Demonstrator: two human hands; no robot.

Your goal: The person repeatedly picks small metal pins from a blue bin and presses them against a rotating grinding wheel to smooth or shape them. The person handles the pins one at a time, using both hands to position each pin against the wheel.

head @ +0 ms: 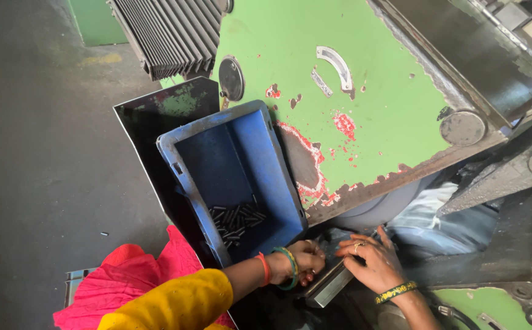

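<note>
Here, both our hands meet at a metal block at the bottom centre of the frame.

Our left hand [306, 260] curls its fingers down over the near end of the grey metal block [330, 284], closed against it as if to steady it, though we cannot tell whether anything small sits inside the fist. Our right hand [370, 260] lies spread and open on the block's far side, fingertips pressing toward the left hand, gripping nothing. Just left of the hands, in the middle of the frame, a blue plastic crate [217, 137] leans tilted against the green machine body [364, 79], so its load of small dark metal pins [235, 221] has gathered in the low corner nearest us, within easy reach of the left hand. The dark floor [40, 153] fills the left side.
</note>
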